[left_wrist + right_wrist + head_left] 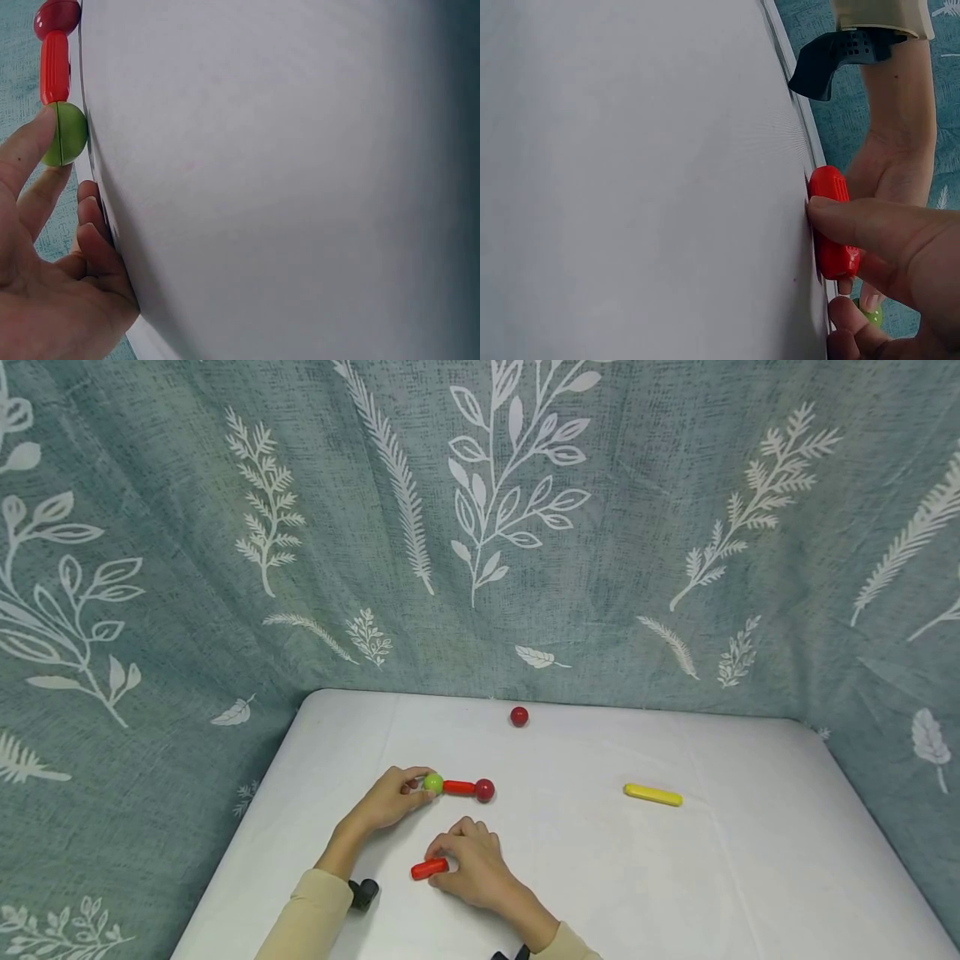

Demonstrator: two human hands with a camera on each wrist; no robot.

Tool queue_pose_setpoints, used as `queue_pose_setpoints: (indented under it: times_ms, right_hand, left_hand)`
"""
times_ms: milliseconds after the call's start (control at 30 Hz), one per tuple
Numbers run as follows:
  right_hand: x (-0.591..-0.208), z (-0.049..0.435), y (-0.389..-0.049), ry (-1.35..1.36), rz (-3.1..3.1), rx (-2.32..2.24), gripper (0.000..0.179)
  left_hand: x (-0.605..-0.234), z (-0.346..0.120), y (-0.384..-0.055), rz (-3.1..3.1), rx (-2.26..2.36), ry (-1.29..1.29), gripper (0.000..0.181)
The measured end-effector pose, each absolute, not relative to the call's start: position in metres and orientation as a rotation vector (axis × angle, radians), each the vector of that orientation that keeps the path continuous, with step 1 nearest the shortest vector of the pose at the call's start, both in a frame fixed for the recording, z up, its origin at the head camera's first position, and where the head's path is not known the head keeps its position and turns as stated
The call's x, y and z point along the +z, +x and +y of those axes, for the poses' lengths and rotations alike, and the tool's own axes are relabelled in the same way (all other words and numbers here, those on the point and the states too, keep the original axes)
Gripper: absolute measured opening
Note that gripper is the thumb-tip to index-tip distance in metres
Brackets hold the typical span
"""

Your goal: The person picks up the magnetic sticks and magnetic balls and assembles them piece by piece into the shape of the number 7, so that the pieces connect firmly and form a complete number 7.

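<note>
My left hand (pixel 392 797) pinches a green ball (pixel 433 783) between thumb and fingertips. A red rod (pixel 459 787) extends from that ball to a dark red ball (pixel 484 790), the three in one line over the white table. In the left wrist view the thumb lies on the green ball (pixel 67 135), right by the rod's end. Nearer the front, my right hand (pixel 472 864) pinches a second red rod (pixel 429 868) by its right end, thumb against fingers. The right wrist view shows this ridged rod (pixel 829 187) close along the tabletop.
Another dark red ball (pixel 519 717) sits near the back edge of the white table (pixel 570 877). A yellow rod (pixel 652 795) lies to the right. A patterned green cloth (pixel 600 527) hangs behind the table and at its sides.
</note>
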State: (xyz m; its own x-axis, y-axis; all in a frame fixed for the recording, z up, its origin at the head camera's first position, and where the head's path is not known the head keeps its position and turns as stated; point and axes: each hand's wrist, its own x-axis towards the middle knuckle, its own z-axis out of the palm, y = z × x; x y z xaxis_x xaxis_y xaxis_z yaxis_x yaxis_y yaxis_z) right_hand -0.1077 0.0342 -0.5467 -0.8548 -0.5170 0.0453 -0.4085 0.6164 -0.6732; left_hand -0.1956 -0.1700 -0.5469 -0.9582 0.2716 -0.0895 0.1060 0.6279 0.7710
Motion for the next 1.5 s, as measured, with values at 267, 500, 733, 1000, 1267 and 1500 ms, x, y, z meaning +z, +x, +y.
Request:
queue_pose_setpoints:
  times_ms: [267,500,733,1000,1267,1500]
  right_hand:
    - [-0.537,0.052,-0.112,-0.732,2.618,-1.087,0.026]
    - [-0.531,0.085,-0.114,-0.671,2.585,-1.264,0.024]
    - [-0.526,0.125,-0.114,-0.560,2.638,-1.388,0.021]
    - [-0.521,0.173,-0.112,-0.353,2.746,-1.439,0.024]
    - [-0.516,0.219,-0.108,-0.195,2.851,-1.397,0.023]
    - [-0.519,0.250,-0.104,-0.059,2.907,-1.341,0.023]
  left_hand:
    - [-0.547,-0.169,-0.195,2.653,1.228,0.305,0.032]
    - [-0.546,-0.169,-0.195,2.661,1.220,0.299,0.032]
    - [-0.546,-0.168,-0.194,2.661,1.233,0.280,0.033]
    - [-0.545,-0.168,-0.194,2.646,1.253,0.285,0.033]
    - [-0.547,-0.169,-0.194,2.631,1.264,0.291,0.033]
    - [-0.549,-0.170,-0.194,2.629,1.267,0.290,0.033]
